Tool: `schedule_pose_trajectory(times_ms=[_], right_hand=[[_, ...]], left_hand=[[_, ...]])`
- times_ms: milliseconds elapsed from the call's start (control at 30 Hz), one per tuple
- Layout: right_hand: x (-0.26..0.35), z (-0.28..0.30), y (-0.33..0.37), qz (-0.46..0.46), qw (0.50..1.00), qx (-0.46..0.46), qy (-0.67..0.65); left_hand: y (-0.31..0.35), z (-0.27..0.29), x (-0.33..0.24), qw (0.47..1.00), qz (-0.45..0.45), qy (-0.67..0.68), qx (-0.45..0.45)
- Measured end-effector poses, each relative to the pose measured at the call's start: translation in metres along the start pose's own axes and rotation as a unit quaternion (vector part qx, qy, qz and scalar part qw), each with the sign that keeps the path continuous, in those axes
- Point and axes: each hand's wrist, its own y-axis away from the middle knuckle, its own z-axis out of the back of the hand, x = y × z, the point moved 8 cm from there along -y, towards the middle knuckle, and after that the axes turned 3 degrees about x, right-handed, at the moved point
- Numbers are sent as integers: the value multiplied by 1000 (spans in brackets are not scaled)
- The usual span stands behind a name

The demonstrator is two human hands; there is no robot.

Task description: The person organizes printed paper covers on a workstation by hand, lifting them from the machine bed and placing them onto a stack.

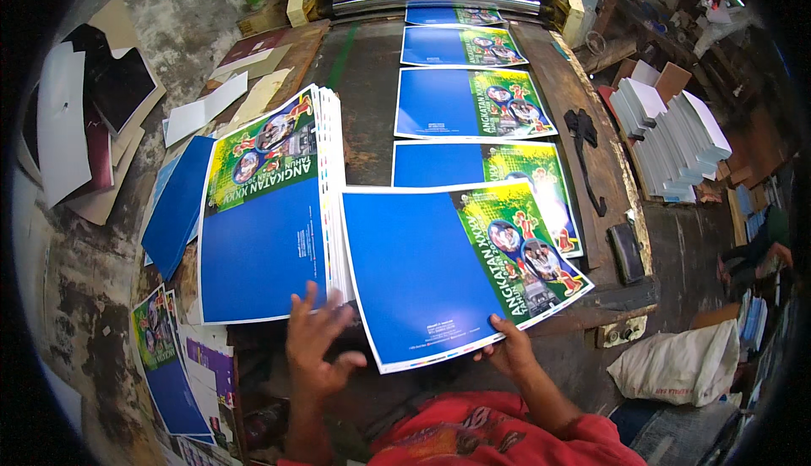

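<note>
My right hand (512, 347) pinches the near edge of a printed cover sheet (414, 272), blue on its left part and green with pictures on its right. This sheet is tilted above the machine's feed table. My left hand (319, 339) is raised near the sheet's lower left corner with fingers spread, slightly blurred, holding nothing. Just beyond it lies a thick stack of like sheets (262, 250), turned the other way round. Under and behind the held sheet, several more printed sheets (456, 103) lie in a line leading to the rollers.
Metal rollers (435, 1) span the table's far end. A black strap (583, 141) and a dark pouch (626, 253) lie along the right side. Stacked paper blocks (667, 141) and a white sack (676, 365) stand farther right. Loose boards (63, 119) lean at left.
</note>
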Motion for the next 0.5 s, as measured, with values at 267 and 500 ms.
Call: schedule_pose_trajectory(times_ms=[267, 500], right_hand=[[-86, 58, 59, -88, 994, -62, -1], [-86, 49, 70, -61, 997, -48, -2]], left_hand=[[5, 0, 45, 979, 57, -180, -76], [11, 6, 52, 985, 112, -90, -91]])
